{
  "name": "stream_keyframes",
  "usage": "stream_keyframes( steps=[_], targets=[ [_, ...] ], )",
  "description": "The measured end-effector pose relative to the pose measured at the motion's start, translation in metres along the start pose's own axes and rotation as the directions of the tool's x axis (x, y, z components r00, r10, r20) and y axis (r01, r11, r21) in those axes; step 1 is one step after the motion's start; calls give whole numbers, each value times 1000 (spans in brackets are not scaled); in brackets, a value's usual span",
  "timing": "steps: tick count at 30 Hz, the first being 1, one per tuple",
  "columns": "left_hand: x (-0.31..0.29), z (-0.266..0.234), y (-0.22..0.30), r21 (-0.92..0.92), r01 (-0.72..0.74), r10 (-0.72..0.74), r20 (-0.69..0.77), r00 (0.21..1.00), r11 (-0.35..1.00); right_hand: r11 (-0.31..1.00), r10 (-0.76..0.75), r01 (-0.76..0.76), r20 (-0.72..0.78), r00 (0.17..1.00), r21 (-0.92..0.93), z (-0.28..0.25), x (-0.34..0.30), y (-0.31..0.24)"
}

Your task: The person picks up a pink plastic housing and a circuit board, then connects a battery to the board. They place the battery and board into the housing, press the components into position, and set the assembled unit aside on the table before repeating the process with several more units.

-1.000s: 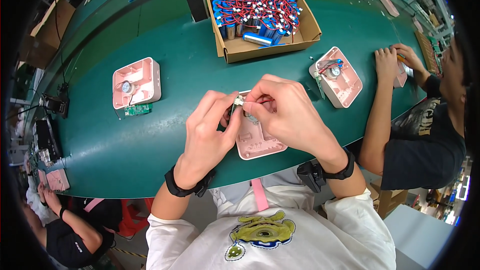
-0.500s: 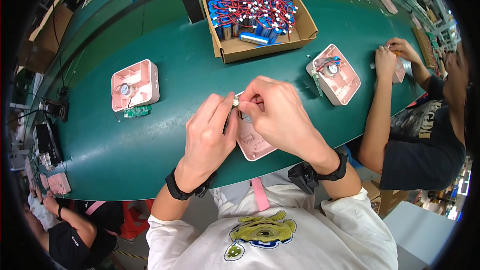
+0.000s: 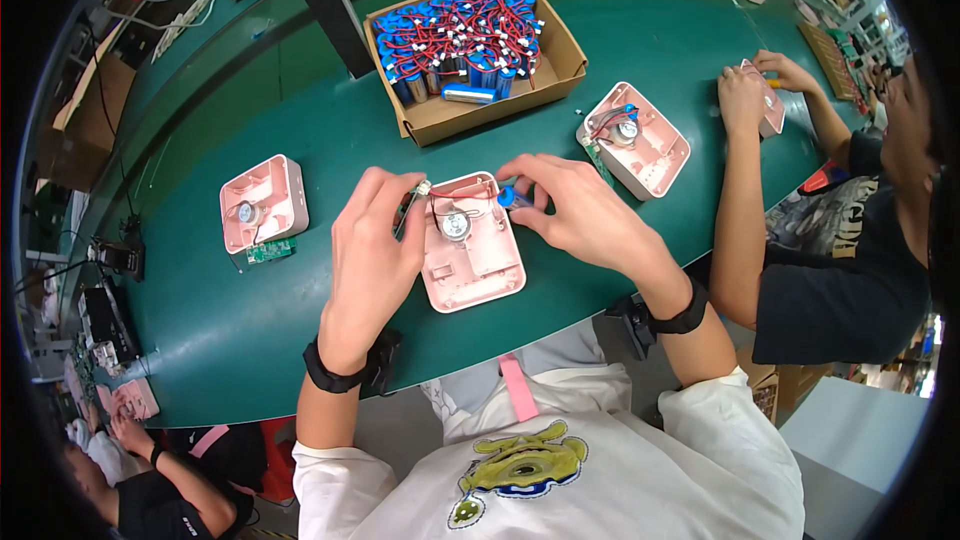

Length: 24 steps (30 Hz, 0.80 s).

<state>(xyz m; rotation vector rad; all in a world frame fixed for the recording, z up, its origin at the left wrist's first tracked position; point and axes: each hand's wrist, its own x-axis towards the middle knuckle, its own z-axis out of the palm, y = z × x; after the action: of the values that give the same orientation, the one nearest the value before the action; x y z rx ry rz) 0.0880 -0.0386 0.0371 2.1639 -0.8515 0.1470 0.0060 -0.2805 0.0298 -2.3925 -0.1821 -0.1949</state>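
Observation:
Between my hands a pink plastic housing (image 3: pixel 472 285) lies open on the green bench, a round speaker (image 3: pixel 455 227) inside it. My left hand (image 3: pixel 372 245) pinches a small circuit board, seen nearly edge-on, with a white connector (image 3: pixel 424 187) at its top. Red wires (image 3: pixel 465 194) run from that connector across the housing to a blue cylindrical battery (image 3: pixel 514 198). My right hand (image 3: pixel 585 208) grips this battery at the housing's upper right corner. The fingers partly hide both the board and the battery.
A cardboard box (image 3: pixel 490 120) of blue batteries with red wires stands beyond the housing. Other pink housings lie left (image 3: pixel 290 202) and right (image 3: pixel 655 165). A dark post (image 3: pixel 325 5) rises behind. Co-workers sit at right (image 3: pixel 830 280) and lower left (image 3: pixel 170 490).
My hands have moved apart, uncovering the housing and the red wires between them. The right hand has left the connector and now holds the blue battery. The view has shifted slightly.

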Motion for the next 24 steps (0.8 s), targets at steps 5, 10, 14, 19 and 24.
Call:
stream_keyframes(
  steps=[5, 10, 14, 19, 24],
  targets=[
    [16, -1, 4, 122, -110, 108, 17, 994, 986, 989, 150, -150, -9, 989, -3, -7, -1, -18],
    [7, -2, 19, 59, 11, -15, 63, 998, 998, 972, -202, 231, -340, 918, 47, -20, 32, -35],
    [-1, 0, 20, -64, 168, -167, 18, 986, 984, 863, 15, -46, 66, 998, 502, 2, 65, -25],
    [-17, -10, 21, -23, 353, -352, 25, 936, 935, 939, -162, 145, 30, 986, 310, 36, 63, -9],
    [-34, -10, 16, -22, 426, -427, -9, 904, 904, 953, -287, 288, -24, 958, 90, 36, 52, -11]
  ],
)
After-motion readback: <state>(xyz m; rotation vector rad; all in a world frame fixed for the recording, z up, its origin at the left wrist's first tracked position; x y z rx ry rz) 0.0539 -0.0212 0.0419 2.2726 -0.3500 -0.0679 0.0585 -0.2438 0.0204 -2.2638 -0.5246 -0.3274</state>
